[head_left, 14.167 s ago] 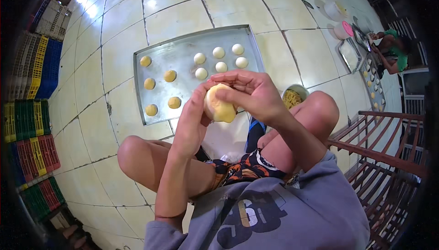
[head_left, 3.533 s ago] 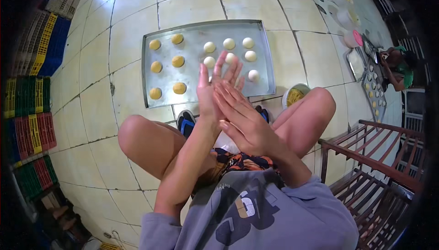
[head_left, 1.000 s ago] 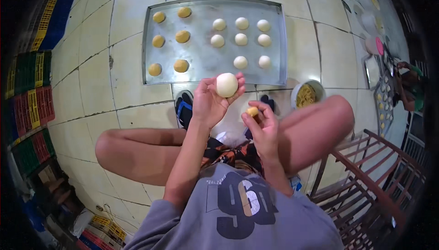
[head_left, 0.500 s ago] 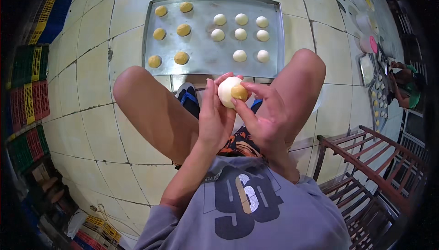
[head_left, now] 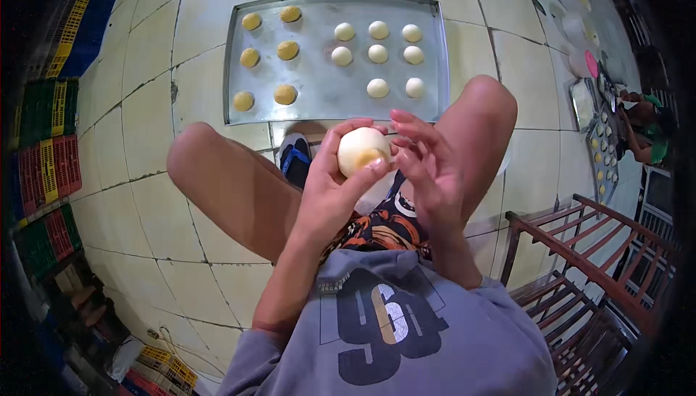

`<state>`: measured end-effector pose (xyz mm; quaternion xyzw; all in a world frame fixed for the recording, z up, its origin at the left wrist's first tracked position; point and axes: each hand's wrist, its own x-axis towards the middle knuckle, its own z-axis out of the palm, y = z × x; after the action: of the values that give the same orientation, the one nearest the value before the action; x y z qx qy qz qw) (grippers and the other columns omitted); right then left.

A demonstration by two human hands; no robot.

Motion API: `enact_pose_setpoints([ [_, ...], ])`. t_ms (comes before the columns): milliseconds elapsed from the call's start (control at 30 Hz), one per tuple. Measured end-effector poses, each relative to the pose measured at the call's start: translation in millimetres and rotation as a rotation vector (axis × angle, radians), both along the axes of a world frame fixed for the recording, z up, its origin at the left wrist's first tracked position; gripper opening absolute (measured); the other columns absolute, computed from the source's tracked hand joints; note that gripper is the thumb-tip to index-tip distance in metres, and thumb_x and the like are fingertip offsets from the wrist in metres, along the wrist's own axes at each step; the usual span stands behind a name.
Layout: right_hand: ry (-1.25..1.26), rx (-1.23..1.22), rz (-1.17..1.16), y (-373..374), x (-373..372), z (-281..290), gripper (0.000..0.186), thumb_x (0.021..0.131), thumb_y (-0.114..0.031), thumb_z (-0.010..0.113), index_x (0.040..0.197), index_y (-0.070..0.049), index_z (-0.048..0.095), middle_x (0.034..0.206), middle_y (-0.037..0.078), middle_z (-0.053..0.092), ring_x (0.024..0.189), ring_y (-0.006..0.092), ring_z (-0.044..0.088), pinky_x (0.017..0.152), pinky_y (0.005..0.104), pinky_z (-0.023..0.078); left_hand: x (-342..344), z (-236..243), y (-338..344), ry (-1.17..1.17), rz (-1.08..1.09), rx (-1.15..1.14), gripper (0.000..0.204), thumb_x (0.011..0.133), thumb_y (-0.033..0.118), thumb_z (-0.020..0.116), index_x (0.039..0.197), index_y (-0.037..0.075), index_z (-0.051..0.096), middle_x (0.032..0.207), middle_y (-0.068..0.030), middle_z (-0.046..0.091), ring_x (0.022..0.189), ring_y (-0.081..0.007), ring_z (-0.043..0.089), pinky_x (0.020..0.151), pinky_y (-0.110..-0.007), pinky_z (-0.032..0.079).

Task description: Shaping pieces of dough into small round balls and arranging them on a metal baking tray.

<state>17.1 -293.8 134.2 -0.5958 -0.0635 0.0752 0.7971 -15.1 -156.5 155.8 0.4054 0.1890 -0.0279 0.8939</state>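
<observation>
A round white dough ball [head_left: 357,146] rests in my left hand [head_left: 325,197], whose fingers wrap its far side. The left thumb presses the small patch of yellow filling [head_left: 371,157] that shows at the dough's near side. Close by on the right, my right hand [head_left: 433,171] has its fingers bent and apart with nothing in them; whether a fingertip touches the dough I cannot tell. Beyond both hands lies a metal tray [head_left: 319,110]. It bears several yellow filling balls [head_left: 288,50] on the left and several smaller white dough balls [head_left: 378,53] on the right.
The tray sits on a tiled floor [head_left: 145,215] past my knees. Stacked plastic crates [head_left: 51,168] line the left side. A brown slatted rack [head_left: 580,251] stands at the lower right. Farther right, another person [head_left: 641,128] is beside a second tray of balls [head_left: 600,153].
The yellow filling has sunk into the white dough, leaving only a small patch showing. My right hand has come off it to the right; my left thumb now presses there.
</observation>
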Motion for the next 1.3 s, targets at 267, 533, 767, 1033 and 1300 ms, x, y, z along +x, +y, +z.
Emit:
enact_pose_setpoints([
  [267,0.228,0.028,0.426,-3,26,30,0.036,0.079,0.000,0.073,0.113,0.000,0.063,0.111,0.010,0.064,0.098,0.0155,0.060,0.085,0.0265,0.049,-3,2,20,-0.146,-0.439,0.383,0.057,0.070,-0.003,0.072,0.124,0.001,0.051,0.117,-0.0114,0.060,0.102,-0.0185,0.057,0.087,-0.026,0.047],
  [533,0.332,-0.003,0.474,-1,34,25,0.036,0.079,0.000,0.073,0.113,0.000,0.063,0.101,0.009,0.067,0.094,0.0135,0.062,0.082,0.0245,0.050,-7,12,27,-0.155,-0.522,0.446,0.060,0.064,-0.007,0.075,0.120,0.001,0.054,0.116,-0.0106,0.060,0.102,-0.0181,0.056,0.087,-0.026,0.046],
  [767,0.442,0.103,0.399,5,30,26,0.038,0.078,-0.001,0.074,0.113,0.001,0.062,0.100,0.010,0.067,0.089,0.0121,0.061,0.080,0.0224,0.050,-7,10,30,-0.107,-0.564,0.423,0.062,0.062,-0.008,0.077,0.119,0.001,0.054,0.111,-0.0108,0.062,0.099,-0.0184,0.058,0.085,-0.026,0.047],
  [1033,0.324,0.003,0.454,-1,19,26,0.035,0.082,-0.004,0.072,0.115,0.003,0.062,0.101,0.010,0.067,0.090,0.0128,0.062,0.079,0.0219,0.051,-8,5,31,-0.154,-0.538,0.443,0.062,0.061,-0.009,0.077,0.118,0.000,0.054,0.108,-0.0122,0.064,0.096,-0.0187,0.060,0.082,-0.026,0.049],
  [1300,0.206,-0.014,0.421,-2,6,23,0.031,0.088,0.000,0.063,0.119,0.004,0.058,0.113,0.014,0.066,0.100,0.0183,0.062,0.087,0.0258,0.052,-10,-8,28,-0.179,-0.473,0.314,0.067,0.059,-0.012,0.077,0.120,0.001,0.052,0.110,-0.0142,0.063,0.097,-0.0200,0.061,0.081,-0.026,0.050],
])
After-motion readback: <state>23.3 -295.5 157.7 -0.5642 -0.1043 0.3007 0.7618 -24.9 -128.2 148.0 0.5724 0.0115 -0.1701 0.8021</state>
